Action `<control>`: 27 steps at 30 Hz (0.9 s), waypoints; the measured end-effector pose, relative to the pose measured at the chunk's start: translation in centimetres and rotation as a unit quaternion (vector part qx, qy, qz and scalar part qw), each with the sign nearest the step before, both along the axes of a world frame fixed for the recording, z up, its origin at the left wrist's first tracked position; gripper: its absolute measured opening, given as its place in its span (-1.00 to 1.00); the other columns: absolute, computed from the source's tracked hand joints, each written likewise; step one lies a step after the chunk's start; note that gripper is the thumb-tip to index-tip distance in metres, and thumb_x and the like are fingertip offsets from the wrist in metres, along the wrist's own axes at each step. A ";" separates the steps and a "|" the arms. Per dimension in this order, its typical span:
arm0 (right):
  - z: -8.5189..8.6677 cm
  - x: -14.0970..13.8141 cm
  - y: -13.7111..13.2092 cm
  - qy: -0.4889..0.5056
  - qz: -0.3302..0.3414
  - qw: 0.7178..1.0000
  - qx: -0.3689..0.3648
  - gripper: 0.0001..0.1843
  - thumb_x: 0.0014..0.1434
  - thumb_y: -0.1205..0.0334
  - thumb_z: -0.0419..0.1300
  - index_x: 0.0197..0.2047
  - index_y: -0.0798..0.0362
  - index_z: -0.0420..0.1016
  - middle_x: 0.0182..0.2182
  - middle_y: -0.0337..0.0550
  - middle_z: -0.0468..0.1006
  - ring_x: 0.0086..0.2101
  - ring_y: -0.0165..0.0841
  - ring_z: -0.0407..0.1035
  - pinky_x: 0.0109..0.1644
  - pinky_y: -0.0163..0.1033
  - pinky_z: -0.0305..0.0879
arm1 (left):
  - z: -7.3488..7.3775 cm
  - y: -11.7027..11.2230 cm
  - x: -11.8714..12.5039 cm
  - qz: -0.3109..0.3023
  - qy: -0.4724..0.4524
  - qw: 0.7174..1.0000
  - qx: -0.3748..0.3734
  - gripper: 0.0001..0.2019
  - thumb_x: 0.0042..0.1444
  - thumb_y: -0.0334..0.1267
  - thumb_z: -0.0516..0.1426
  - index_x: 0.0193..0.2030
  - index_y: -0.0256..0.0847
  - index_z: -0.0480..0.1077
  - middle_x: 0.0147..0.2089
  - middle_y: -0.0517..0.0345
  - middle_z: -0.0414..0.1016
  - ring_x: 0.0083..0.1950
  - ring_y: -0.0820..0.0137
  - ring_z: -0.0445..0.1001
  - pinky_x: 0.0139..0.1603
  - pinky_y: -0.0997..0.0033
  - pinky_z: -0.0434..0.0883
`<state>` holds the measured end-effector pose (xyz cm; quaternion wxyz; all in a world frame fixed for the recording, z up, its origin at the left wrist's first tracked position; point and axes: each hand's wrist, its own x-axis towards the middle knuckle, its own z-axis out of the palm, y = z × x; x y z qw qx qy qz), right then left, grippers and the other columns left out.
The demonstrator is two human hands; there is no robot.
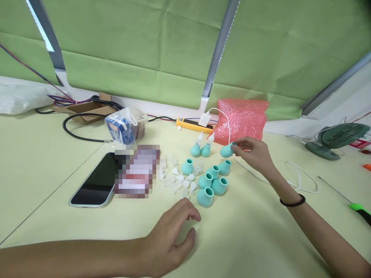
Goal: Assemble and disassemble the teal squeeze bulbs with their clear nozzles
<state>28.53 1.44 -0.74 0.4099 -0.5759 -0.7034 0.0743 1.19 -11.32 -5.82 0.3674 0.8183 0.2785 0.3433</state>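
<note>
My right hand [251,152] pinches a teal rubber bulb [226,150] by its neck, tilted on its side, near the back of the group. Below it stand several more teal bulbs [205,197] with round open mouths. Two other bulbs [195,150] have clear, pointed nozzles [200,138] fitted on top. Curled above the table in front, my left hand [176,235] has thumb and fingers apart with nothing between them. Small white and clear plastic pieces [180,178] lie scattered left of the bulbs.
Two phones, one dark-screened [95,181] and one blurred out [139,173], lie to the left. Behind are a bagged blue box [117,129], a yellow power strip [188,125] and a pink bubble-wrap bag [243,117]. At right are a white cable [307,189], a fan [339,135] and a screwdriver [359,211].
</note>
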 end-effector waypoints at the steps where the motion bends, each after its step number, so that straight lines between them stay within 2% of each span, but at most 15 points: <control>1: -0.6 0.3 0.5 -0.013 0.018 0.999 -0.034 -0.74 -0.01 0.09 0.14 -0.35 0.12 0.37 -0.43 -0.10 0.48 -0.45 -0.32 0.41 -0.37 -0.19 0.41 | 0.0 0.0 0.0 0.000 0.014 1.000 0.001 -0.78 0.00 -0.51 -0.09 -0.21 -0.19 0.08 -0.23 0.09 0.18 -0.21 0.38 0.20 -0.22 0.39 0.23; 4: -1.5 0.7 1.1 -0.046 0.053 0.994 -0.078 -0.73 -0.04 0.07 0.16 -0.40 0.14 0.40 -0.45 -0.10 0.49 -0.46 -0.31 0.41 -0.38 -0.20 0.39 | 0.1 0.1 0.0 0.015 0.060 0.998 -0.007 -0.76 -0.02 -0.51 -0.08 -0.19 -0.17 0.08 -0.19 0.09 0.18 -0.19 0.36 0.21 -0.20 0.37 0.24; 8: -0.9 0.1 1.1 -0.076 0.054 0.993 -0.079 -0.75 0.00 0.08 0.11 -0.36 0.11 0.42 -0.36 -0.09 0.50 -0.39 -0.29 0.41 -0.31 -0.19 0.36 | 0.2 0.0 -0.1 0.024 0.077 0.997 -0.001 -0.72 -0.04 -0.50 -0.07 -0.16 -0.16 0.07 -0.17 0.10 0.18 -0.17 0.35 0.21 -0.17 0.34 0.24; 11: -0.7 -0.5 1.5 -0.099 0.067 0.988 -0.098 -0.77 -0.04 0.10 0.15 -0.37 0.09 0.41 -0.35 -0.11 0.50 -0.43 -0.31 0.41 -0.38 -0.23 0.35 | 0.3 -0.1 -0.2 0.026 0.078 0.997 -0.001 -0.69 -0.06 -0.50 -0.06 -0.15 -0.15 0.06 -0.17 0.11 0.18 -0.16 0.35 0.21 -0.14 0.34 0.25; 16: -1.4 -1.3 2.8 -0.128 0.072 0.979 -0.143 -0.74 -0.09 0.12 0.17 -0.32 0.10 0.40 -0.52 -0.17 0.49 -0.52 -0.34 0.40 -0.48 -0.30 0.30 | 0.4 -0.1 -0.1 0.026 0.085 0.996 -0.004 -0.69 -0.07 -0.50 -0.05 -0.15 -0.16 0.07 -0.17 0.10 0.19 -0.16 0.35 0.22 -0.14 0.34 0.25; 18: -1.5 -1.3 3.4 -0.134 0.051 0.978 -0.149 -0.70 -0.04 0.09 0.13 -0.28 0.11 0.39 -0.60 -0.20 0.45 -0.53 -0.32 0.39 -0.48 -0.28 0.27 | 0.4 0.0 -0.1 0.026 0.085 0.996 -0.001 -0.69 -0.07 -0.50 -0.05 -0.15 -0.16 0.08 -0.17 0.10 0.19 -0.16 0.35 0.22 -0.13 0.34 0.25; 21: -1.6 -0.9 4.6 -0.139 0.008 0.979 -0.149 -0.59 -0.02 0.02 0.09 -0.18 0.14 0.34 -0.57 -0.16 0.45 -0.49 -0.28 0.38 -0.44 -0.24 0.25 | 0.4 0.0 -0.1 0.025 0.084 0.996 0.000 -0.68 -0.08 -0.51 -0.05 -0.15 -0.16 0.08 -0.16 0.10 0.19 -0.14 0.35 0.22 -0.11 0.34 0.25; 23: -1.7 -0.7 5.3 -0.142 0.003 0.975 -0.169 -0.56 -0.05 -0.02 0.12 -0.19 0.15 0.34 -0.56 -0.16 0.46 -0.52 -0.30 0.37 -0.47 -0.25 0.24 | 0.4 -0.1 -0.1 0.024 0.084 0.996 0.001 -0.68 -0.08 -0.51 -0.04 -0.15 -0.16 0.08 -0.16 0.10 0.19 -0.14 0.35 0.22 -0.10 0.34 0.25; 27: -2.0 -0.4 5.6 -0.148 0.029 0.963 -0.222 -0.59 -0.08 -0.01 0.16 -0.27 0.13 0.29 -0.69 -0.27 0.40 -0.68 -0.41 0.28 -0.60 -0.32 0.18 | 0.5 -0.2 -0.3 0.023 0.092 0.995 0.007 -0.67 -0.10 -0.51 -0.04 -0.16 -0.16 0.09 -0.14 0.10 0.19 -0.11 0.33 0.21 -0.10 0.32 0.25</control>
